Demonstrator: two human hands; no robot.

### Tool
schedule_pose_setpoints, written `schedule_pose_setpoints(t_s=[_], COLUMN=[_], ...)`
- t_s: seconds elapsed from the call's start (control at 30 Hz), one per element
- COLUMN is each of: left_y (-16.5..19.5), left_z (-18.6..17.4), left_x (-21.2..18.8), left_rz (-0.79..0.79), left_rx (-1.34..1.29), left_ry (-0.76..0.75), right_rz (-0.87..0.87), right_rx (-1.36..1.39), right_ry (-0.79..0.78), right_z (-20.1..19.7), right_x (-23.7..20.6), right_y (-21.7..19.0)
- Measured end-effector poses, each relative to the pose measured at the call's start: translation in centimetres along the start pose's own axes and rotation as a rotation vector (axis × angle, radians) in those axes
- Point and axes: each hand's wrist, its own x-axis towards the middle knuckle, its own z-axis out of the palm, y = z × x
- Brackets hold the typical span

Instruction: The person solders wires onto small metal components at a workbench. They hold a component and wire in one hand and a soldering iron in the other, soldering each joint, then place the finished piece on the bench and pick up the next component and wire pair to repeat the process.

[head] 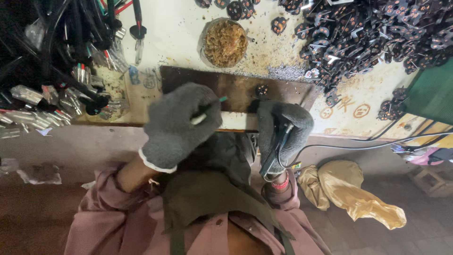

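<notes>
Now at the brown board [236, 87] on the desk [188, 28]: small round black plug insert [262, 89] sitting on the board, just ahead of right hand [283, 130]. Right hand, grey knit glove, closed around a thin black tool with cable [278, 151]; cable running off to the right across the floor. Tip of tool hidden behind the glove; contact with the insert cannot be told. Left hand [181, 125], same grey glove, closed on a thin green-tipped stick or wire [210, 107], tip pointing toward the insert but apart from it.

Progress, judged from layout only: one insert in the work position, nothing finished visibly set apart beside it. Large heap of similar black inserts [373, 33] at upper right of desk, a few strays [391, 106] nearer the edge; looks like stock, done or undone cannot be told. Bundle of black cables with bared coloured wire ends [56, 80] piled at left, apparently awaiting the same handling. Bulk of work seems left.

Surroundings: round tin of brownish crumbly material [225, 42] just behind the board, grey filings [288, 71] scattered near it. Yellow bag [354, 193] on the floor at right. Green box corner [432, 92] at far right.
</notes>
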Motion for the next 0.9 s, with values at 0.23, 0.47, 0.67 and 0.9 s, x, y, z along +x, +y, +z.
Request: schedule_pose_setpoints(t_s=[0.23, 0.47, 0.67, 0.9], left_y=[0.6, 0.0, -2.7, -1.7], left_z=[-0.6, -1.7, 0.7, 1.9], left_x=[5.9, 2.1, 1.3, 1.5], left_rz=[0.194, 0.008, 0.025, 0.202], left_rx=[0.103, -0.109, -0.105, 0.07], left_ry=[0.209, 0.034, -0.122, -0.104], right_rz=[-0.073, 0.002, -0.113, 0.234], right_rx=[0.149, 0.221, 0.009, 0.704], right_ry=[-0.061, -0.122, -0.258, -0.074], right_z=[1.9, 0.8, 1.7, 0.9], right_x=[0.8, 1.8, 1.7, -0.5], right_y=[1.3, 1.4, -0.6, 1.7])
